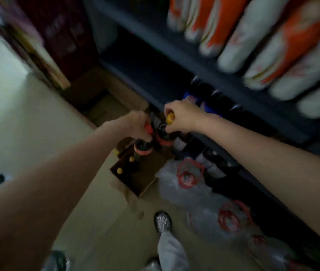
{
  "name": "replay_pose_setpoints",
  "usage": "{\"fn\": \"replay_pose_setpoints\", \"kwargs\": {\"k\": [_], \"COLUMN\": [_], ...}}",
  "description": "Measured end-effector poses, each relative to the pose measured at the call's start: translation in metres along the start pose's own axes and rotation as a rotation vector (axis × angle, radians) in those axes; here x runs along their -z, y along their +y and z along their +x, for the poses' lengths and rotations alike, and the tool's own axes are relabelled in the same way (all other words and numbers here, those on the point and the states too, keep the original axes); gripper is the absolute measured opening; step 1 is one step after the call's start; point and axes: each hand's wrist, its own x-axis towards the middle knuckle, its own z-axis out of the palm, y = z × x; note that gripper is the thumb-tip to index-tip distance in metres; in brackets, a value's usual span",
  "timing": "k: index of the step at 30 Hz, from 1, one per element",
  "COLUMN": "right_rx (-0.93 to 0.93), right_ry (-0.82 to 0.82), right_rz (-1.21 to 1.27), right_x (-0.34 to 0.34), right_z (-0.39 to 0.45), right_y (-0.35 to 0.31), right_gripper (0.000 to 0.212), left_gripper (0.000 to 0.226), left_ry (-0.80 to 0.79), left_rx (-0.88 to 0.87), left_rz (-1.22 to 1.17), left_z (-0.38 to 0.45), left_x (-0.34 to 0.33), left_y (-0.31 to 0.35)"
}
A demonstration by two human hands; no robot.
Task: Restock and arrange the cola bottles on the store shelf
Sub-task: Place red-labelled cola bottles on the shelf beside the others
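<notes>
A person looks down at their own two bare arms reaching forward to the middle of the frame. The picture is blurred throughout.

The left hand (139, 124) is closed around the neck of a dark cola bottle (142, 147) with a red cap and a pinkish-red label band. The right hand (180, 118) is closed over the yellow cap of a second cola bottle (164, 136), just beside the first. Both bottles hang above an open cardboard box (135, 173) on the floor, centre frame, where at least two more yellow caps show inside.

Risks, as a judgement: each bottle is held only by its top, so a slipping grip could drop it onto the box or the floor. The two bottles are close enough to knock together. Crumpled clear plastic wrap (204, 202) with red printing lies on the floor at lower right, near the person's foot (163, 222), and could cause a slip or a trip.

The floor (28, 124) is pale and smooth, brighter towards the upper left. A dark metal shelf unit (223, 83) runs diagonally from top centre to lower right. Its upper level holds orange-and-white packages (253, 36); its lower level, right of the hands, holds dark bottles (214, 98) with blue labels. A second, empty-looking cardboard box (104, 98) sits upper centre, against the shelf's end.
</notes>
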Motion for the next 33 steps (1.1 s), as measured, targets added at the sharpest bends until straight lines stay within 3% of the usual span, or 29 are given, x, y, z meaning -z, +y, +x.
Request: {"fn": "replay_pose_setpoints", "kwargs": {"k": [5, 8, 11, 14, 19, 21, 25, 29, 33], "right_rx": [-0.082, -0.22, -0.327, -0.351, -0.447, -0.521, -0.618, -0.644, -0.688], "right_ry": [0.365, 0.594, 0.832, 1.034, 1.213, 1.268, 1.433, 1.594, 1.63], "right_rz": [0.131, 0.251, 0.397, 0.39, 0.361, 0.377, 0.393, 0.294, 0.161], "right_x": [0.097, 0.139, 0.182, 0.208, 0.219, 0.213, 0.197, 0.182, 0.185], "right_z": [-0.163, -0.261, -0.356, -0.451, -0.594, -0.644, -0.731, -0.799, -0.856], "right_y": [-0.02, -0.022, -0.01, 0.002, 0.038, 0.062, 0.124, 0.183, 0.248], "right_gripper": [0.029, 0.025, 0.032, 0.033, 0.02, 0.028, 0.024, 0.019, 0.021], "left_gripper": [0.04, 0.036, 0.018, 0.021, 0.016, 0.023, 0.035, 0.026, 0.021], "left_ry": [0.174, 0.264, 0.388, 0.422, 0.394, 0.468, 0.618, 0.611, 0.594], "left_rx": [-0.285, -0.42, -0.56, -0.738, -0.985, -1.061, -1.188, -1.237, -1.227], "left_rz": [0.195, 0.31, 0.309, 0.279, 0.245, 0.249, 0.252, 0.136, -0.055], "left_z": [-0.118, -0.188, -0.253, -0.312, -0.367, -0.382, -0.409, -0.42, -0.434], "left_x": [0.09, 0.132, 0.162, 0.168, 0.141, 0.119, 0.071, 0.029, -0.011], "left_y": [0.111, 0.188, 0.274, 0.351, 0.459, 0.501, 0.594, 0.682, 0.756]}}
